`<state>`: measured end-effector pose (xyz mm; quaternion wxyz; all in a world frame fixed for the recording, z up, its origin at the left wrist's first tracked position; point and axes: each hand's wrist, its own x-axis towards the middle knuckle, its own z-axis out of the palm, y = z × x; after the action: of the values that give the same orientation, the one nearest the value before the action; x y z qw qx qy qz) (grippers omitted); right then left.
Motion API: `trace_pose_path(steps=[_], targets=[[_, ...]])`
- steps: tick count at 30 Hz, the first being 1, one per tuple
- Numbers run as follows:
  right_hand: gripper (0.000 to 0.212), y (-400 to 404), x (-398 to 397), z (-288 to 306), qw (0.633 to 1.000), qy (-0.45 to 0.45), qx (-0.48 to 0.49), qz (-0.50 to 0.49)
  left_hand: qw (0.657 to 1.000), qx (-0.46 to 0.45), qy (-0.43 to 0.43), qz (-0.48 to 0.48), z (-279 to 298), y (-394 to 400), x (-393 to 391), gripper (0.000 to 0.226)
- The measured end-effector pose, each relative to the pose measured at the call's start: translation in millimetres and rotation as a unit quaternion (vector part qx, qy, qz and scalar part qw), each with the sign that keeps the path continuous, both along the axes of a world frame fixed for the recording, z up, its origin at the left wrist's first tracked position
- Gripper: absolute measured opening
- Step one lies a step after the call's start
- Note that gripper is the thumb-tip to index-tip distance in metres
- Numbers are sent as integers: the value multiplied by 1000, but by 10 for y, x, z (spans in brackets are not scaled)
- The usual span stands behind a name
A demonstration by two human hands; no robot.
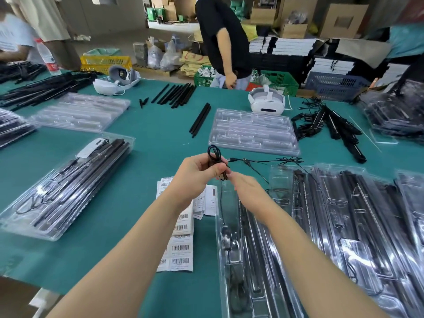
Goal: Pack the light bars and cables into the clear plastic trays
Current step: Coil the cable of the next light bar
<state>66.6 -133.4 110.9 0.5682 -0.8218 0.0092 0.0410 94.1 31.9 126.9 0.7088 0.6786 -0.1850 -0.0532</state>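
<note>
My left hand point(195, 172) grips a coiled black cable point(214, 154) above the green table point(146, 143); a loop sticks up over my fingers. My right hand point(249, 191) pinches the cable's lower end at the bundle. The cable's loose end, with a USB plug point(231, 159), trails off to the right. Below my right forearm lies a clear plastic tray point(231, 260) holding black light bars and a cable. More filled trays point(344, 214) lie to its right. An empty clear tray point(253, 131) sits beyond my hands.
Barcode label sheets point(181, 228) lie under my left wrist. A filled tray point(66, 187) is at the left, empty trays point(80, 111) behind it. Loose black bars point(176, 94) and two white headsets point(267, 99) lie farther back. A person in black point(220, 37) stands across the table.
</note>
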Motion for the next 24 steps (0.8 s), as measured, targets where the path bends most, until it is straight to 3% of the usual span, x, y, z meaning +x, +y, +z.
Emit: trace_pose_path(steps=[3,6,10,15,17,19,22,24], targets=[[22,19,36,-24,998,-43,-40,0,997,-61,42,24,-5,45,25,12],[16,26,87,-69,999,-32,-33,17,990,-110,73,52,-7,76,42,12],[33,97,91,-185,999,2,-33,44,992,-62,42,101,-63,66,63,15],[11,215,95,-310,998,-32,-42,-20,987,59,-13,147,-108,62,68,20],[14,230,124,-342,999,-30,-22,-34,960,193,-109,172,-126,91,80,16],[16,234,173,-351,998,-37,-7,-42,909,306,-219,178,-142,111,74,16],[18,220,232,-318,995,-20,71,-62,847,387,-330,154,-162,128,95,21],[16,193,271,-309,989,-3,134,-68,815,439,-357,127,-194,128,124,25]])
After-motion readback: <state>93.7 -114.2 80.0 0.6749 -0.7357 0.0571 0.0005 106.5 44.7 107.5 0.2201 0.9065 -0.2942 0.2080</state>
